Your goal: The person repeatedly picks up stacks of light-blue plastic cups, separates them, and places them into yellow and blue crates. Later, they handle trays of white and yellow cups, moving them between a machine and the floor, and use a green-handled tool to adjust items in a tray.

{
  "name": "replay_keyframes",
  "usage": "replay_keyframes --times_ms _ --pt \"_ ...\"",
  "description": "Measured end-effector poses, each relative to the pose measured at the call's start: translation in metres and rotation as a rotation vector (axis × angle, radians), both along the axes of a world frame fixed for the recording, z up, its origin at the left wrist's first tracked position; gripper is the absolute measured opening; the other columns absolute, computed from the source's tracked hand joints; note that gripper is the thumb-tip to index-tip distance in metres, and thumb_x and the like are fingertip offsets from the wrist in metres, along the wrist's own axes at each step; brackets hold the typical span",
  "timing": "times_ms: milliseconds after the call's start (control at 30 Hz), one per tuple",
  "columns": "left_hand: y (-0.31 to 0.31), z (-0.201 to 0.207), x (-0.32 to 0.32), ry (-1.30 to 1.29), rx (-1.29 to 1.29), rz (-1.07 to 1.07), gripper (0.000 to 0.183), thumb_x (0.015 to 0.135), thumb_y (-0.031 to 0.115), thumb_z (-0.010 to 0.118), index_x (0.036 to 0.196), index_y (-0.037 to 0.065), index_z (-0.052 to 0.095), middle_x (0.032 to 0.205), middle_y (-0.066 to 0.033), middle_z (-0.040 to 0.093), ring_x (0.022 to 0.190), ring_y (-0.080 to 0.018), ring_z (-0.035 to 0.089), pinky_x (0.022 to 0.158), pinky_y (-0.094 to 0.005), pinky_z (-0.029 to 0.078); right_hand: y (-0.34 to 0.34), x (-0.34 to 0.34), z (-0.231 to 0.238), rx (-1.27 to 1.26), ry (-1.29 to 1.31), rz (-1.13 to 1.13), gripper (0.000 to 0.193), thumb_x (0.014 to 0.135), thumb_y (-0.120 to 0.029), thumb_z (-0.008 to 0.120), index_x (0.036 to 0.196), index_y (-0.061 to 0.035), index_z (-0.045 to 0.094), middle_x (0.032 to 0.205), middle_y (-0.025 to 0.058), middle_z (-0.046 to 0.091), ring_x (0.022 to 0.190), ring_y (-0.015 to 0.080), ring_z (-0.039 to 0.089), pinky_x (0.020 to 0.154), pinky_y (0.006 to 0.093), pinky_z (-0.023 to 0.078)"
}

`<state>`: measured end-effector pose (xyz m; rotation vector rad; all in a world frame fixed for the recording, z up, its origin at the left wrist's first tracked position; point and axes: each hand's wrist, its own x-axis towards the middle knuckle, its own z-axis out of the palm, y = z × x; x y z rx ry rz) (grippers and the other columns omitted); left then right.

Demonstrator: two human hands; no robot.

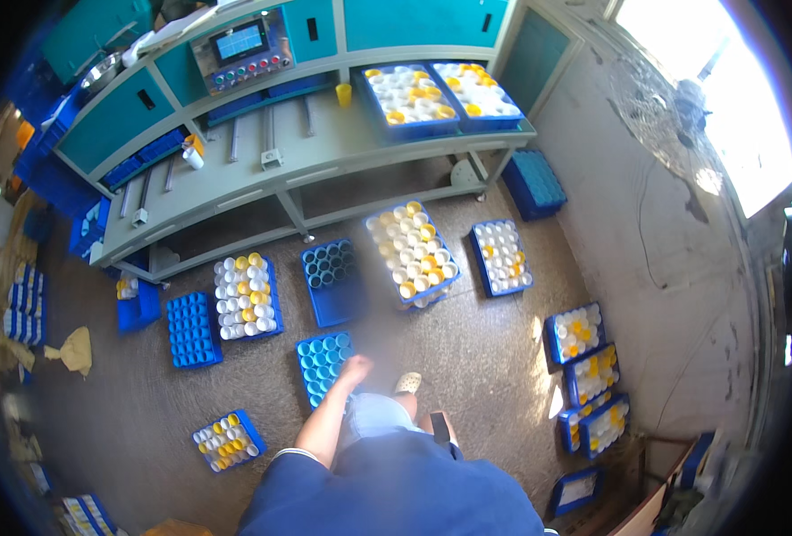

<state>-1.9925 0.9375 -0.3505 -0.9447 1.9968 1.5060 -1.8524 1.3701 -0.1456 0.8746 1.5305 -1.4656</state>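
My left hand [356, 368] is low in front of my body, its fingers curled and slightly blurred. It overlaps the right edge of a blue crate [309, 375] filled with light-blue cups [329, 347]. Whether it touches the crate or holds anything cannot be made out. My right hand is hard to make out. At my right hip a dark flat object [440, 427] shows with a little skin beside it. Beyond the crate lies another blue crate [335, 308], with dark-looking round cups only in its far part.
Stacked crates of white and yellow cups stand on the floor, including a near stack [423, 299] and a left one [275, 313]. A long grey workbench [226, 192] with a control panel [239, 45] runs along the back. More crates [583, 380] line the right wall.
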Motion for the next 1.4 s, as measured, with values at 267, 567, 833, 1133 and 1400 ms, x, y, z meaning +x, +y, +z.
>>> replay_keyframes --times_ms 267,567,833,1133,1400 --pt "0.046 0.012 -0.138 0.139 0.005 0.209 0.015 0.089 0.017 0.064 0.1 0.007 0.067 0.089 -0.0037 0.07 0.076 -0.0124 0.065 0.059 -0.0263 0.05 0.084 -0.316 -0.122 0.363 -0.057 0.795 0.038 0.088 -0.039 0.069 0.099 -0.0026 0.07 0.097 0.0141 0.071 0.09 0.0211 0.068 0.08 0.0358 0.054" --pt "0.131 -0.048 -0.101 -0.286 0.236 1.369 0.012 0.088 0.017 0.062 0.087 0.005 0.064 0.068 -0.0052 0.061 0.057 -0.0166 0.058 0.05 -0.0302 0.048 -0.116 -0.791 -0.133 0.424 1.12 1.262 0.028 0.084 -0.028 0.062 0.086 -0.0008 0.064 0.083 0.0279 0.065 0.083 0.0446 0.064 0.073 0.0507 0.051" --pt "0.258 0.031 -0.17 -0.1 0.345 1.521 0.031 0.091 0.022 0.059 0.114 0.0 0.056 0.104 -0.0167 0.064 0.088 -0.03 0.066 0.073 -0.0407 0.056 -0.419 -0.947 -0.059 0.425 1.645 1.32 0.016 0.09 -0.019 0.057 0.089 -0.0095 0.069 0.085 0.0173 0.069 0.078 0.0354 0.067 0.067 0.0428 0.053" --pt "0.316 0.009 -0.186 -0.196 0.448 1.567 0.03 0.094 0.019 0.054 0.118 0.001 0.054 0.104 -0.017 0.065 0.094 -0.0306 0.066 0.076 -0.0438 0.056 -0.498 -0.948 -0.099 0.788 1.574 1.478 0.02 0.087 -0.016 0.057 0.082 -0.0093 0.074 0.084 0.0119 0.073 0.079 0.0286 0.072 0.066 0.0399 0.057" --pt "0.256 -0.059 -0.165 -0.099 0.563 1.569 0.018 0.089 0.012 0.056 0.103 0.001 0.059 0.097 -0.0147 0.065 0.082 -0.0267 0.066 0.065 -0.0374 0.055 -0.452 -0.986 -0.092 -0.045 1.218 1.013 0.025 0.087 -0.018 0.068 0.103 0.0002 0.072 0.081 0.0112 0.072 0.069 0.0208 0.068 0.066 0.0328 0.055"
